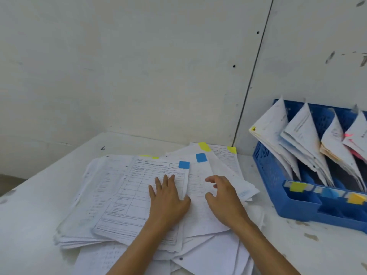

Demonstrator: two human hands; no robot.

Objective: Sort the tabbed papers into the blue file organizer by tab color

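A messy pile of tabbed papers [119,195] lies on the white table. My left hand [168,199] rests flat, fingers straight, on a printed form with a blue tab [184,164]. My right hand [222,195] hovers with loosely curled fingers over the neighbouring sheet, which carries another blue tab [201,157]. Yellow tabs [204,146] stick out at the pile's far edge. The blue file organizer [278,179] stands at the right, its slots holding leaning papers and its front labelled with yellow [296,187], blue [330,193] and orange [356,198] tabs.
A white wall rises close behind the table, with a dark vertical seam [252,76] by the organizer. The table's left edge [15,189] runs diagonally toward me. Bare scuffed tabletop [297,245] lies in front of the organizer.
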